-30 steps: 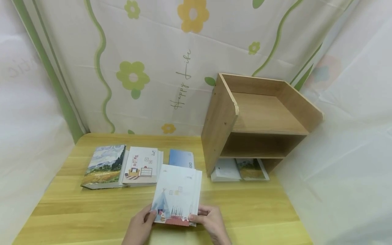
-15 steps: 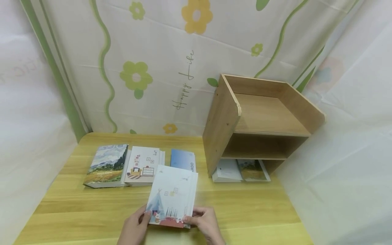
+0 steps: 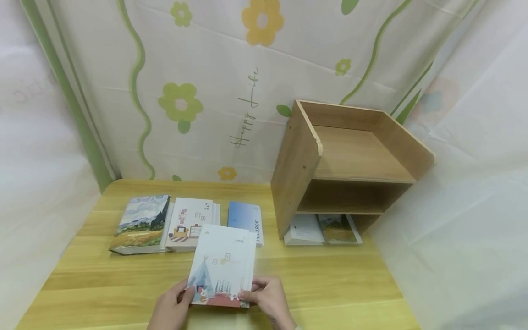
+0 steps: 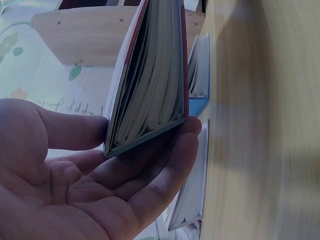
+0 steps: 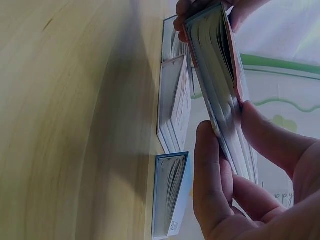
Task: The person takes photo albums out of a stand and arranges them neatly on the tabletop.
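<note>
Now the tent-illustrated hardcover [image 3: 222, 266] hangs farther left than a second ago, above the tabletop [image 3: 334, 284], its near corners pinched by the left hand [image 3: 170, 303] and right hand [image 3: 270, 297]; beyond the grip, the blue POLAROID book [image 3: 245, 216] shows more fully, so the held book seems not yet placed.

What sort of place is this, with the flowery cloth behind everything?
Probably a small screened-off desk corner for books. Several books lie on the wood-grain table, a wooden shelf unit with more inside stands at its right, and flower-printed cloth hangs behind.
</note>
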Available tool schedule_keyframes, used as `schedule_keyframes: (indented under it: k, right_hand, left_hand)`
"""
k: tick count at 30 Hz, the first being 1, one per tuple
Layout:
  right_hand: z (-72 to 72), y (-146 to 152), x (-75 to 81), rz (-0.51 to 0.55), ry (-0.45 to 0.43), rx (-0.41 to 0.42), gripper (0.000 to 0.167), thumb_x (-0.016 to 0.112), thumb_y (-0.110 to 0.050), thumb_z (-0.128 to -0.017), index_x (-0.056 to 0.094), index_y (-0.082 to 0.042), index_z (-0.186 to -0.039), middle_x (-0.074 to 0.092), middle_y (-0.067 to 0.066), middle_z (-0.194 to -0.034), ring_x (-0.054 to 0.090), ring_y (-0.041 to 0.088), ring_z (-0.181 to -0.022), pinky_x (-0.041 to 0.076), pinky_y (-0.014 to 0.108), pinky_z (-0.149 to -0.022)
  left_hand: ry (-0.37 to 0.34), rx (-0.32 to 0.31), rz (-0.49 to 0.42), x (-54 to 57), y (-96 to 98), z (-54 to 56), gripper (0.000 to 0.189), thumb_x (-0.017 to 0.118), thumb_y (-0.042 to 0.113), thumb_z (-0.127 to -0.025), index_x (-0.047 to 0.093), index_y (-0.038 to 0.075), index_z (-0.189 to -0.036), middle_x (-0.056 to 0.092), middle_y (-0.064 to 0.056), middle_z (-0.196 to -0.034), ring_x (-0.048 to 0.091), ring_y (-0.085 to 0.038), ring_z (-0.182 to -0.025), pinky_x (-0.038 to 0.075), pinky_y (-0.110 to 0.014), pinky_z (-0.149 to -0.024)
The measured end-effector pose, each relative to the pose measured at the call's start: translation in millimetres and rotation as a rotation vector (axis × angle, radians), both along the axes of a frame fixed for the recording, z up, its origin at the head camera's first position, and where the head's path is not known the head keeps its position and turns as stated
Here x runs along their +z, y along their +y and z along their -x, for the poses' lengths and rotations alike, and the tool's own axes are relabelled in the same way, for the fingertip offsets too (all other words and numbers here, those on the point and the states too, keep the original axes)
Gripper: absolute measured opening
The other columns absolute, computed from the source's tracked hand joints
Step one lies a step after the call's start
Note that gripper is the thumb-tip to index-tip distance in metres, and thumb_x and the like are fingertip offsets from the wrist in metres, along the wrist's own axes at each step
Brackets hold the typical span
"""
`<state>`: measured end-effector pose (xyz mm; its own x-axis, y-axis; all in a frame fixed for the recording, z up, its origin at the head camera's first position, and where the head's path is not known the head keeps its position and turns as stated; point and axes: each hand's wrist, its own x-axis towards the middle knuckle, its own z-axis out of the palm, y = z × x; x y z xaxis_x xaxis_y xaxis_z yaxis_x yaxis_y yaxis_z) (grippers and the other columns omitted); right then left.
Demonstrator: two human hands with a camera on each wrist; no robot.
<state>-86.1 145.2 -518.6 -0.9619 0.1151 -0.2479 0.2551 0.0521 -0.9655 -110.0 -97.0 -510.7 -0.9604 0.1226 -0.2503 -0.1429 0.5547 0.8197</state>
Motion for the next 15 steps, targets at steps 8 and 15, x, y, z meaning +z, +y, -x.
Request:
schedule_keyframes:
  k: [8,15]
  right_hand:
    - [2.5,-5.7,-0.4,-0.033,0.012,0.017,0.025,0.085,0.005,-0.066,0.077,-0.002,-0.088,0.069,0.009,-0.071,0.066,0.019,-0.062,0.055,0.028,-0.055]
    - [3.7,-8.7,-0.5,-0.037,0.022,0.036,0.023,0.085,0.005,-0.067,0.076,0.000,-0.088,0.069,0.010,-0.071,0.066,0.018,-0.062,0.054,0.025,-0.054]
  left_hand:
    - [-0.022,-0.022,0.023,-2.8,-8.8,1.0,0.047,0.056,0.025,-0.101,0.054,-0.011,-0.132,0.067,-0.022,-0.112,0.059,-0.044,-0.108,0.050,-0.056,-0.088]
    - [-0.011,-0.001,0.051,0.4,-9.9,-0.7,0.045,0.056,0.022,-0.101,0.055,-0.010,-0.131,0.066,-0.024,-0.114,0.059,-0.044,-0.109,0.050,-0.056,-0.088]
